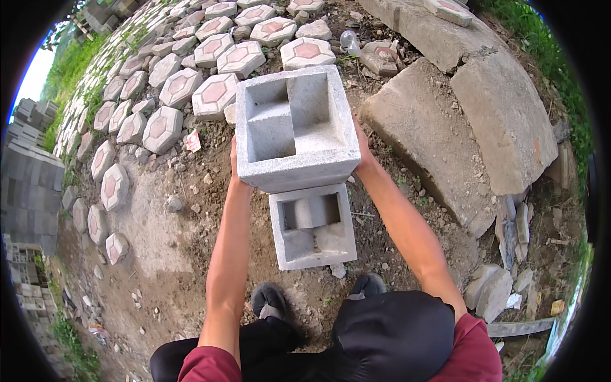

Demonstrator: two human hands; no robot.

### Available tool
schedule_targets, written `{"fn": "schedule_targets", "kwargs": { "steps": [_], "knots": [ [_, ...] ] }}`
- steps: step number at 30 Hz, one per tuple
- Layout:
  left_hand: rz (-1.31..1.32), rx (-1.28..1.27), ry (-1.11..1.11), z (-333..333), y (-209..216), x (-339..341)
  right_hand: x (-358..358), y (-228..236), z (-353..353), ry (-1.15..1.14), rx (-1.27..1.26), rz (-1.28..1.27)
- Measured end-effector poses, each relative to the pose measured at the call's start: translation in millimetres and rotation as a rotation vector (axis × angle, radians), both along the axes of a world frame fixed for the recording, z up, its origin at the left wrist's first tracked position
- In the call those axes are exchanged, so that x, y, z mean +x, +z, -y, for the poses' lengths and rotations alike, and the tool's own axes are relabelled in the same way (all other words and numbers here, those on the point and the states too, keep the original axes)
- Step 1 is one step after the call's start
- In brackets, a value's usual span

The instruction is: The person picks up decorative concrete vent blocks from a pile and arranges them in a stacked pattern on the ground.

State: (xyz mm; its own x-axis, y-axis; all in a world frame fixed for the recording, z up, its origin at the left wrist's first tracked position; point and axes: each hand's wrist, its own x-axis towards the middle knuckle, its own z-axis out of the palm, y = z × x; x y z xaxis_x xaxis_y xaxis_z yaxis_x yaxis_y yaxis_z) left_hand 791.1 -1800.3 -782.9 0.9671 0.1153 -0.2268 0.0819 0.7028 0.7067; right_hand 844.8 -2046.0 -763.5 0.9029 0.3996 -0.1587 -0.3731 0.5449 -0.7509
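Observation:
A grey square concrete block with stepped hollows inside is between my two hands, its open face up. My left hand presses on its left side, and my right hand grips the right side. Most of the fingers are hidden behind the block's walls. Just below it in view, nearer my feet, is a second grey concrete block with similar hollows. The upper block overlaps its far edge, and I cannot tell whether the two touch.
Many hexagonal pavers with reddish centres cover the ground ahead and left. Broken concrete slabs lie to the right. A clear plastic cup sits beyond the block. Rubble lies at lower right; stacked grey blocks stand far left.

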Motion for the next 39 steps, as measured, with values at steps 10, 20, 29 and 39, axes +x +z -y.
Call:
{"fn": "schedule_targets", "kwargs": {
  "steps": [10, 20, 29, 39],
  "knots": [
    [0.024, 0.11, -0.009, -14.0, 0.9, -4.0, -11.7, 26.6, -13.8, 0.019, -0.04, 0.001],
    [-0.105, 0.393, -0.092, -5.5, 117.8, 15.1, 27.4, 75.2, -3.2, -0.026, -0.277, 0.346],
    [-0.082, 0.838, 0.078, -3.4, 97.0, 15.4, 11.0, 85.0, -11.2, -0.078, -0.394, 0.307],
    [-0.037, 0.8, 0.046, -0.3, 116.8, 21.8, 24.7, 104.3, -8.7, -0.045, -0.733, 0.486]
  ]
}}
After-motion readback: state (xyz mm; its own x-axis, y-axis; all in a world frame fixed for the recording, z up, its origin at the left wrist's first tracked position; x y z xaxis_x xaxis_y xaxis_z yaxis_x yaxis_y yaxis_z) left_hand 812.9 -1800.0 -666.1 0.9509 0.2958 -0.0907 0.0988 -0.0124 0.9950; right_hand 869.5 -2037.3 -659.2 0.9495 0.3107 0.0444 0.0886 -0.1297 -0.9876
